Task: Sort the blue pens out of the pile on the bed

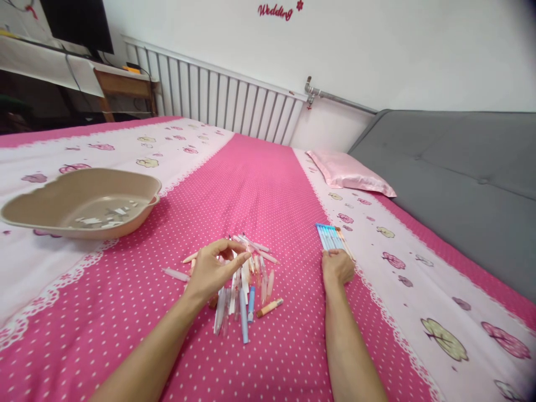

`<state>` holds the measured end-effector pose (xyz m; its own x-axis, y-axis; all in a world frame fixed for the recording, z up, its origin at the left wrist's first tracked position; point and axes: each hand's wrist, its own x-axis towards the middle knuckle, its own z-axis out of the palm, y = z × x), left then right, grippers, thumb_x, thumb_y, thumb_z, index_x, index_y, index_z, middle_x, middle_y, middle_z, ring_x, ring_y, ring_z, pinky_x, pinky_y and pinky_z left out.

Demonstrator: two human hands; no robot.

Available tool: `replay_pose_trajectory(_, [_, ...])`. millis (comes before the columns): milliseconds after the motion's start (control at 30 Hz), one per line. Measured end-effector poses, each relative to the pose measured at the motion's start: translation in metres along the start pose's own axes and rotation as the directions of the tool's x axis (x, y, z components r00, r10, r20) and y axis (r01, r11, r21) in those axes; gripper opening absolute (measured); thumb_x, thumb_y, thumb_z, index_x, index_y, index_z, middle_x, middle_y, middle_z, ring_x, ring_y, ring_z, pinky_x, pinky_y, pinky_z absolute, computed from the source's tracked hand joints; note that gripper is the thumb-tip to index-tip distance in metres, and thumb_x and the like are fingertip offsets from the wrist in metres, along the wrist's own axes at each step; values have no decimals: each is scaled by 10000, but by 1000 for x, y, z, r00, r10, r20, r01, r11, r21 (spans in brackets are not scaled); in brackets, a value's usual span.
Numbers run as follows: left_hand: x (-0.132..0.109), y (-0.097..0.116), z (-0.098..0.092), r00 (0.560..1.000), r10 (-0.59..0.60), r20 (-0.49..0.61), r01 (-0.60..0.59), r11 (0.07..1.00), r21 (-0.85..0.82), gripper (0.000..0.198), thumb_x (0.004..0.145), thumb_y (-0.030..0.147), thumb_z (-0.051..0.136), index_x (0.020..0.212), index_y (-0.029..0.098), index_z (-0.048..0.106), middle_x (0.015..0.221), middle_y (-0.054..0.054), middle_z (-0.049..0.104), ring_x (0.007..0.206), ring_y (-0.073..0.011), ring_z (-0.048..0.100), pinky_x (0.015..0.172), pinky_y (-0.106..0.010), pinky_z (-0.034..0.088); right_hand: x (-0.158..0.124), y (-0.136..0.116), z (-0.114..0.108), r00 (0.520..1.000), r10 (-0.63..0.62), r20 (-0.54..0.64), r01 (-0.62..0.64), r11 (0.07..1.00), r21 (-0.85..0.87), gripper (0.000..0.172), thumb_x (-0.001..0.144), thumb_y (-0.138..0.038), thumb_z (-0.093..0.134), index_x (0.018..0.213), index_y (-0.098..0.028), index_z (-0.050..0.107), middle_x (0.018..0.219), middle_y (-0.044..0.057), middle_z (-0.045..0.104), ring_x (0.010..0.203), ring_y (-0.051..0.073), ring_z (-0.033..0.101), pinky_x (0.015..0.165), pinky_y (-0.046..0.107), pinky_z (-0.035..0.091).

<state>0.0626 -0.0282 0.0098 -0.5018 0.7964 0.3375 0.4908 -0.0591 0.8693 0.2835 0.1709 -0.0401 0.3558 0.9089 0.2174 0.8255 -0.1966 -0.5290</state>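
My left hand (pixel 215 266) hovers over a loose pile of pens (pixel 245 279), its thumb and index finger curved with a gap between them. Nothing shows in its grasp. White, pink, blue and orange pens lie crossed in the pile. A light blue pen (pixel 243 318) and an orange pen with a brown end (pixel 270 307) lie at its near edge. To the right, my right hand (pixel 337 266) is closed at the near ends of a row of blue pens (pixel 330 237) lined up side by side. A few orange-brown pens (pixel 342 239) lie along that row's right side.
A beige plastic basin (pixel 138 187) with scraps inside stands at left on the pink dotted bedspread (pixel 259 178). A pink pillow (pixel 352 176) lies near the grey headboard (pixel 452 151). White railings (pixel 218 92) and a desk with a monitor (pixel 77 25) are behind.
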Motion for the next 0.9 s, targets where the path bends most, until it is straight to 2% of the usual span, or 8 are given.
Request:
replay_pose_trajectory(267, [0, 11, -2, 998, 50, -42, -53, 997, -58, 253, 707, 405, 633, 748, 157, 656, 714, -30, 655, 612, -118, 547, 595, -233, 438, -7, 2, -2, 997, -76, -12, 76, 997, 0, 281, 738, -307, 587, 975, -173, 657, 912, 121, 674, 863, 256, 611, 691, 310, 426])
replay_pose_trajectory(367, [-13, 10, -8, 989, 106, -104, -106, 994, -1, 241, 733, 396, 611, 767, 161, 651, 718, -27, 649, 633, -120, 554, 613, -235, 446, -22, 10, -7, 993, -111, -43, 111, 994, 13, 329, 771, -293, 545, 1063, -156, 610, 988, 127, 641, 908, 246, 588, 711, 297, 414])
replay_pose_trajectory(500, [-65, -5, -32, 949, 274, -159, -230, 941, 246, 172, 762, 331, 590, 809, 170, 630, 719, -26, 630, 626, -119, 549, 630, -245, 455, -47, 31, -20, 984, -163, -72, 165, 986, 27, 406, 803, -282, 481, 1171, -116, 526, 1069, 152, 586, 964, 241, 548, 762, 292, 398])
replay_pose_trajectory(600, [-122, -24, -63, 875, 445, -193, -336, 842, 422, 160, 736, 277, 627, 863, 179, 633, 844, -40, 655, 760, -144, 596, 730, -260, 476, -66, 53, -32, 976, -213, -46, 213, 977, 11, 435, 803, -283, 462, 1178, -67, 505, 1092, 185, 563, 1023, 270, 506, 830, 325, 380])
replay_pose_trajectory(667, [-159, -35, -87, 842, 499, -206, -330, 778, 534, 145, 726, 252, 638, 849, 178, 636, 827, -35, 655, 787, -155, 602, 778, -273, 470, -80, 70, -43, 966, -259, 1, 259, 966, -6, 457, 798, -312, 461, 1154, -31, 519, 1094, 211, 559, 1054, 295, 481, 892, 363, 351])
replay_pose_trajectory(800, [-216, -52, -133, 870, 486, -86, -303, 664, 684, 217, 767, 293, 578, 935, 168, 630, 948, -77, 649, 892, -196, 594, 859, -325, 446, -110, 110, -72, 937, -326, 121, 334, 942, -44, 566, 798, -409, 426, 1164, 12, 519, 1156, 249, 528, 1116, 342, 433, 957, 440, 298])
replay_pose_trajectory(833, [-227, -55, -142, 875, 481, -50, -303, 627, 718, 283, 780, 305, 552, 1017, 164, 615, 1035, -96, 633, 971, -216, 575, 906, -351, 422, -117, 123, -80, 919, -349, 182, 372, 921, -114, 616, 821, -455, 362, 1225, -4, 477, 1224, 243, 489, 1151, 351, 404, 972, 468, 278])
replay_pose_trajectory(900, [-246, -59, -155, 901, 435, 6, -272, 553, 788, 425, 801, 335, 491, 1184, 158, 540, 1227, -127, 545, 1156, -266, 473, 1006, -433, 324, -131, 150, -98, 920, -297, 257, 358, 904, -236, 652, 836, -541, 245, 1320, -134, 405, 1348, 179, 401, 1233, 378, 312, 985, 582, 188])
